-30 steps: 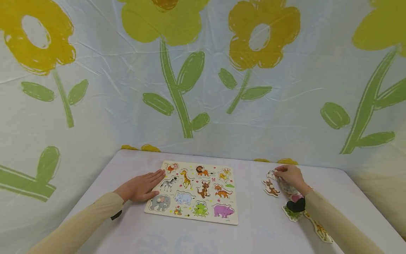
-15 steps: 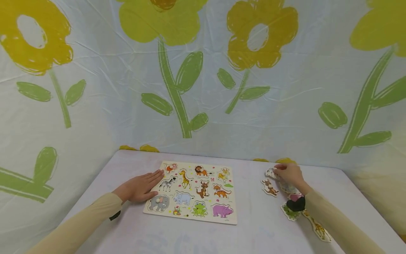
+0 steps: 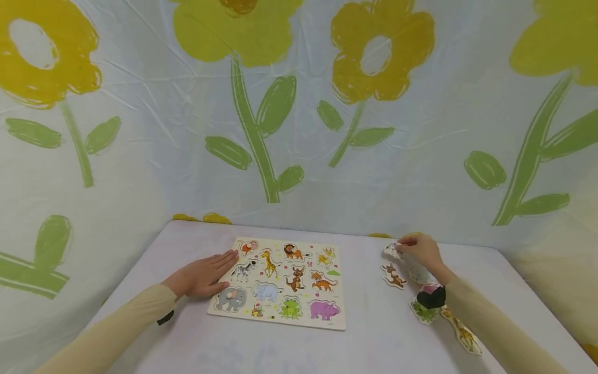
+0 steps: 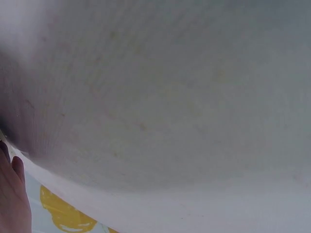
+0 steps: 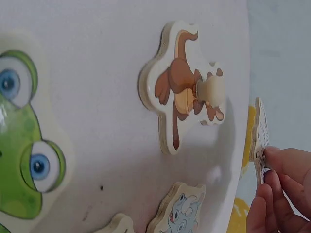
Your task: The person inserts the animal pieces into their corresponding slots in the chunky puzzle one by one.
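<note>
A zebra puzzle piece [image 3: 391,250] is pinched between the thumb and fingers of my right hand [image 3: 422,253]. The right wrist view shows this piece [image 5: 260,141] nearly edge-on, tilted up off the table. My left hand [image 3: 203,275] lies flat with straight fingers over the left edge of the wooden animal puzzle board [image 3: 266,244]; only part of that hand [image 4: 14,194] shows in the left wrist view. Just in front of my right hand lies a kangaroo piece [image 3: 393,276] with a wooden knob. On the board, the elephant [image 3: 230,299], monkey and lion show pale knobs.
Below my right hand and forearm lie more pieces: a frog [image 3: 423,312], a giraffe [image 3: 463,335], a pink piece partly hidden by the black wrist strap [image 3: 431,297], and a blue animal [image 5: 185,213]. A flower-print curtain [image 3: 187,171] stands behind the table.
My right hand has lifted the zebra piece slightly, away from the kangaroo piece. The head view has turned a little, shifting everything left. My left hand stays on the board.
</note>
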Tool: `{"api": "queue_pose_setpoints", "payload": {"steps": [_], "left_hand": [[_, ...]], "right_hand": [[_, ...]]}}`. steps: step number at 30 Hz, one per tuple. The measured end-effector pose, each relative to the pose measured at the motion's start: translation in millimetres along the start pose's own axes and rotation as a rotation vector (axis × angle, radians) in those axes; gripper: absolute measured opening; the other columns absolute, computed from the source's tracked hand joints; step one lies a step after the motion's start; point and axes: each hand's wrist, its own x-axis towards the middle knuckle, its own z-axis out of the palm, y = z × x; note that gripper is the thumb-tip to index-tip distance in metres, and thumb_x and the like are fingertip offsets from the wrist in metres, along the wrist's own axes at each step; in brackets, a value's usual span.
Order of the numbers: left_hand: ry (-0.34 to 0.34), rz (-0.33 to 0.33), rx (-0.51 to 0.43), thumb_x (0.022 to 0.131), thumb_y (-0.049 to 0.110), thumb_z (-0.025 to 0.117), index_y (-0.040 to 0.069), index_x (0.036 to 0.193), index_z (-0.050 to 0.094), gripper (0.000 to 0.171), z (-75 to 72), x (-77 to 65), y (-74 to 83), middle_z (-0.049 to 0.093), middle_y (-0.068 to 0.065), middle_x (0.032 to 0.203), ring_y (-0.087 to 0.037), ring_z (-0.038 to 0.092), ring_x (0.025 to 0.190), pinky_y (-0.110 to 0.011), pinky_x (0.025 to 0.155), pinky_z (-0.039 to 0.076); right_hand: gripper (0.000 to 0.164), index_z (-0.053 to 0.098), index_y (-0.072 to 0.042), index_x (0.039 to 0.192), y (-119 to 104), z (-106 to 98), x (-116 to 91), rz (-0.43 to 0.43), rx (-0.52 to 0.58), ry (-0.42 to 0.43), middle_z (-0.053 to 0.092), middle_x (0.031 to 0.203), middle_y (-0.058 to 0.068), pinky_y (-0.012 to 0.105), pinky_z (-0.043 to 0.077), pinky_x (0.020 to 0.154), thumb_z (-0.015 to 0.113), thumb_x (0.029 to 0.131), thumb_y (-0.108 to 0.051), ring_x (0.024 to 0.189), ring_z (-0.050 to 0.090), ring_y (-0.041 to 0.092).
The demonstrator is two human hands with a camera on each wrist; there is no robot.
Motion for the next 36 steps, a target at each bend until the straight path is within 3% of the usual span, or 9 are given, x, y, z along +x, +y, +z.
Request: {"api": "queue_pose_setpoints", "payload": {"steps": [6, 16, 31, 36], "left_hand": [[0.024, 0.019, -0.007, 0.101, 0.041, 0.039, -0.003, 0.149, 0.028, 0.066, -1.5, -1.1, 0.3, 0.027, -0.018, 0.157, -0.034, 0.028, 0.144, -0.047, 0.114, 0.034], [0.003, 0.003, -0.009, 0.1, 0.042, 0.039, -0.002, 0.149, 0.028, 0.067, -1.9, -2.0, 0.7, 0.026, -0.016, 0.158, -0.033, 0.027, 0.145, -0.046, 0.115, 0.033], [0.018, 0.007, -0.011, 0.101, 0.044, 0.038, -0.001, 0.15, 0.027, 0.068, 0.9, -1.2, -1.3, 0.026, -0.015, 0.158, -0.032, 0.027, 0.146, -0.045, 0.115, 0.032], [0.006, 0.007, -0.021, 0.1, 0.045, 0.038, -0.001, 0.15, 0.027, 0.068, 0.1, -0.3, -1.6, 0.025, -0.015, 0.158, -0.033, 0.026, 0.146, -0.046, 0.115, 0.031]], "right_hand": [[0.025, 0.072, 0.007, 0.097, -6.8, 6.1, -0.9, -0.016, 0.009, 0.031, 0.069, 0.09, 0.022, 0.029, 0.05, 0.062, 0.072, 0.084, -0.015, 0.078, 0.064, 0.03], [0.03, 0.071, 0.006, 0.103, -19.0, 13.2, -1.9, -0.024, 0.051, -0.023, 0.072, 0.09, 0.02, 0.03, 0.051, 0.063, 0.071, 0.087, -0.02, 0.078, 0.065, 0.027], [0.028, 0.073, 0.002, 0.099, -50.9, 22.8, -3.5, -0.112, 0.076, -0.027, 0.073, 0.087, 0.016, 0.023, 0.042, 0.053, 0.073, 0.085, -0.021, 0.068, 0.058, 0.012], [0.026, 0.074, 0.001, 0.098, -63.1, 29.3, -3.4, -0.098, 0.092, -0.031, 0.073, 0.083, 0.012, 0.022, 0.041, 0.053, 0.074, 0.084, -0.022, 0.066, 0.055, 0.012]]}}
